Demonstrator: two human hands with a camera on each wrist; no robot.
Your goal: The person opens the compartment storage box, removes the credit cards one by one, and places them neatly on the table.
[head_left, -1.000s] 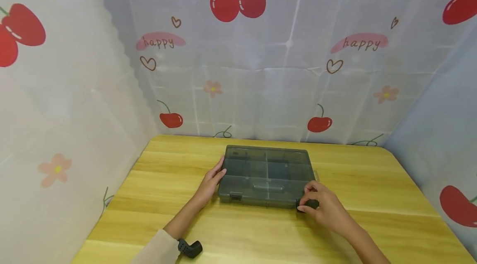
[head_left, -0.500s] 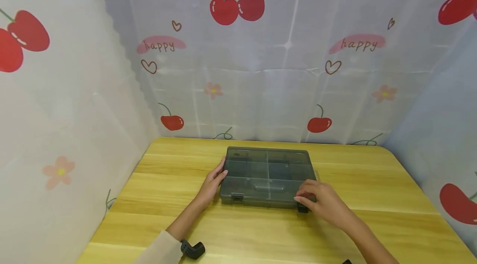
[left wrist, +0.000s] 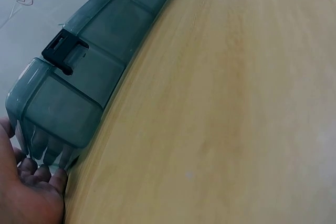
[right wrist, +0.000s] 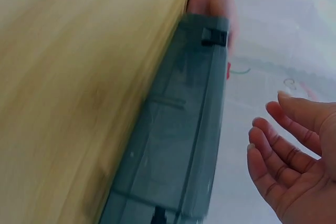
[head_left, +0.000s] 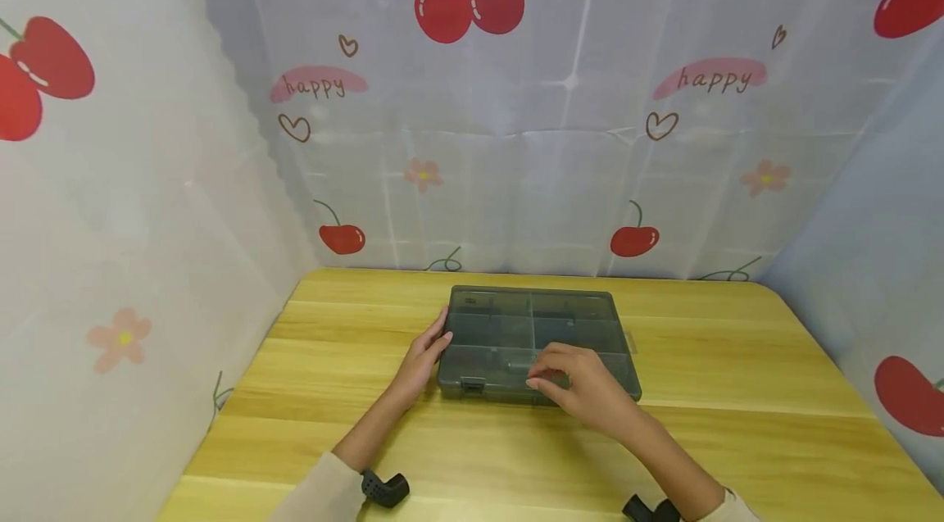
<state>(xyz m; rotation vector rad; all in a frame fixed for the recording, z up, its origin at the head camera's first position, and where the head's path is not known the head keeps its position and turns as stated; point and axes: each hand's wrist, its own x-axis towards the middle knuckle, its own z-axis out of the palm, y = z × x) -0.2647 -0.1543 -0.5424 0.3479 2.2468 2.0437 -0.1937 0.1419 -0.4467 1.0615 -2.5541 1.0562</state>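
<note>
A dark translucent compartment box (head_left: 492, 332) lies on the table, lid down, divider lines showing through it. My left hand (head_left: 417, 365) rests against its left end, fingers along the side wall and thumb at the lid's edge. The left wrist view shows those fingertips touching the end wall. My right hand (head_left: 584, 388) hovers over the front middle of the box, fingers loosely bent with nothing between them; the right wrist view shows it apart from the box. A black latch (head_left: 473, 385) sits at the front left. In the head view my right hand hides the right latch (right wrist: 159, 216).
The wooden table (head_left: 737, 391) is bordered by a white cherry-print curtain (head_left: 501, 178) at the back and sides. Black devices, such as the left wrist mount (head_left: 385, 490), are strapped at both wrists.
My right hand has let go of the box's right front latch and moved left to the front middle of the lid. My left hand has stayed at the left end.
</note>
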